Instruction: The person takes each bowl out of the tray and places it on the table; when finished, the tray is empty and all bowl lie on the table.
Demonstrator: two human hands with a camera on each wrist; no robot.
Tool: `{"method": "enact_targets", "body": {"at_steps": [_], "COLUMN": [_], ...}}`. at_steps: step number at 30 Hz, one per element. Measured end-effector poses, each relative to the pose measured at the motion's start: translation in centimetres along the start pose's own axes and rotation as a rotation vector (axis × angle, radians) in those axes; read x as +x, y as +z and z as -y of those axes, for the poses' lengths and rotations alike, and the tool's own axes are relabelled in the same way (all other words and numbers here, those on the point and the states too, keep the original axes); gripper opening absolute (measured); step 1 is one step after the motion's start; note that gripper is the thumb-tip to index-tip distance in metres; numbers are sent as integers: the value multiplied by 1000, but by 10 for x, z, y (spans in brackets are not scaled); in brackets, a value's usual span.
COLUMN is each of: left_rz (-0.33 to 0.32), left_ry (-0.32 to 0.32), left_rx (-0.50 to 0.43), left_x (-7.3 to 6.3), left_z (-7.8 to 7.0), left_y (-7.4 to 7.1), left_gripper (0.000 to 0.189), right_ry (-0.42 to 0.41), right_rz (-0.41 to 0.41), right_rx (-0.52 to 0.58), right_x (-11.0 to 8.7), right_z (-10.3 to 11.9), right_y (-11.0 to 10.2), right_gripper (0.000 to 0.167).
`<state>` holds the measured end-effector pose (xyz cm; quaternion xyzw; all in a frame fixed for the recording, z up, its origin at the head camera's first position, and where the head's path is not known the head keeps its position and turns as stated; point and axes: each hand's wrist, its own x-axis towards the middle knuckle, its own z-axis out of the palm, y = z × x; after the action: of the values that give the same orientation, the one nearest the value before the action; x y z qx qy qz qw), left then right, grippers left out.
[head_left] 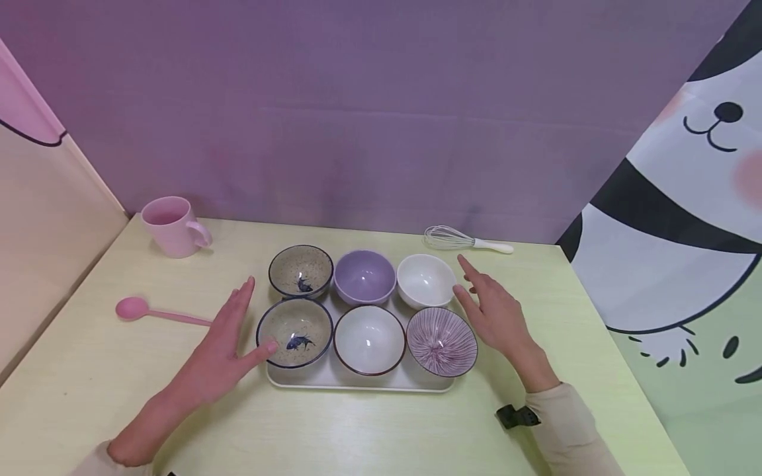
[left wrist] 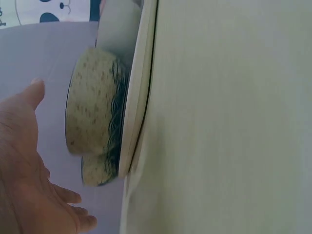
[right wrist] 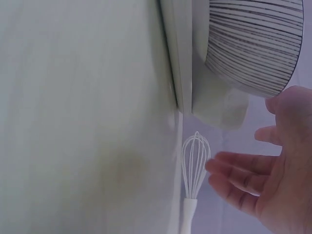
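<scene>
A white tray [head_left: 363, 385] bears several bowls in two rows. My left hand [head_left: 217, 360] is at its left side, fingers extended, the thumb overlapping the rim of the speckled bowl with a blue fish [head_left: 286, 324] in the head view. Behind that stands a similar fish bowl [head_left: 292, 264], then a purple bowl [head_left: 364, 274] and a white bowl [head_left: 425, 277]. In front are a brown-rimmed white bowl [head_left: 369, 337] and a purple-striped bowl [head_left: 442, 340]. At the right, my right hand [head_left: 494, 314] hovers beside the white and striped bowls, fingers loosely extended and holding nothing.
A pink mug [head_left: 171, 228] stands at the back left, with a pink spoon [head_left: 133, 309] lying in front of it. Along the back edge lies a white whisk [head_left: 467, 241]. A purple backdrop [head_left: 357, 119] rises behind the table [head_left: 357, 436].
</scene>
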<state>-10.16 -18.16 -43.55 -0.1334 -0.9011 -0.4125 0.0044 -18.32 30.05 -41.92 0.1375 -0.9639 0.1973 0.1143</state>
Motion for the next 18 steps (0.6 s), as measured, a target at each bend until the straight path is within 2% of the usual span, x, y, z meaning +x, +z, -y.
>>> {"method": "enact_targets", "body": {"at_steps": [3, 7, 11, 18], "left_rz": [7, -8, -17, -19], "left_ry": [-13, -15, -19, -46], "left_rx": [-9, -38, -87, -44], "left_x": [-2, -2, -3, -7], "left_z": [-2, -1, 0, 0], "left_y": [7, 16, 25, 35], "left_gripper": [118, 131, 143, 151], "right_ry": [4, 11, 37, 107], "right_rz": [25, 18, 29, 82], "right_rx": [55, 136, 260, 454], "right_x": [3, 7, 10, 13], "right_z": [-1, -4, -9, -11], "right_y": [3, 6, 11, 17], "right_gripper": [61, 57, 54, 55]}}
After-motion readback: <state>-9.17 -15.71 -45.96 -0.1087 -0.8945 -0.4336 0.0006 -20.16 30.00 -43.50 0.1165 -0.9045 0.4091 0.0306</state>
